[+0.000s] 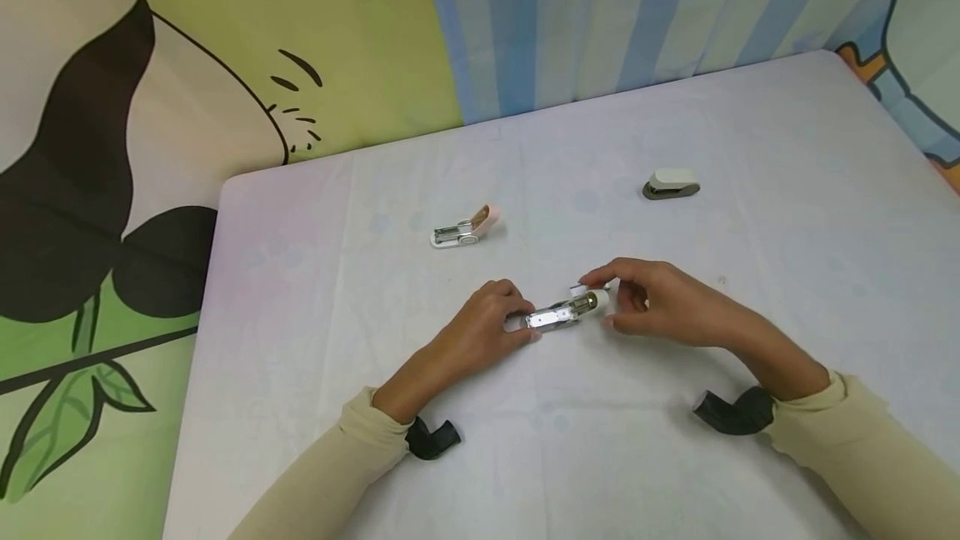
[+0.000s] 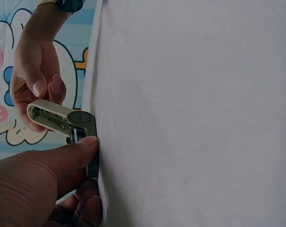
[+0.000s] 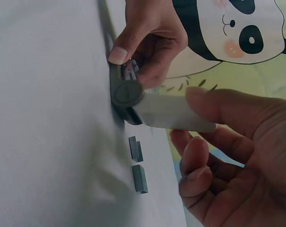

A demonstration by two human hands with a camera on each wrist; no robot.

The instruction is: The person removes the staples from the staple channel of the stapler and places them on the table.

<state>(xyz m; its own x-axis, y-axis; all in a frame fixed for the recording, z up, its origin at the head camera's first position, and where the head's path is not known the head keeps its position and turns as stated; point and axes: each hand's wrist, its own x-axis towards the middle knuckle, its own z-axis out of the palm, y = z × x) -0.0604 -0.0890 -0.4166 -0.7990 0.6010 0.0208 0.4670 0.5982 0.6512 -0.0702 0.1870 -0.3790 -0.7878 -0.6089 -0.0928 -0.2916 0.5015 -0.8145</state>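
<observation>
An opened stapler (image 1: 551, 317), with its pale cover (image 3: 166, 112) swung back, lies in front of me. My left hand (image 1: 487, 319) grips its base end between thumb and fingers. At the other end my right hand (image 1: 663, 302) has thumb and fingers on either side of the cover's tip, with the thumb over it in the right wrist view. Two short strips of staples (image 3: 139, 178) lie beside the stapler; in the head view they are partly hidden by the right fingers. The left hand covers part of the base.
A pink and white stapler (image 1: 463, 227) lies with its cover raised, farther back to the left. A white and grey stapler (image 1: 671, 183) stands at the back right. Both are on the white-covered table (image 1: 585, 473). Patterned cloth (image 1: 570, 15) hangs behind the table.
</observation>
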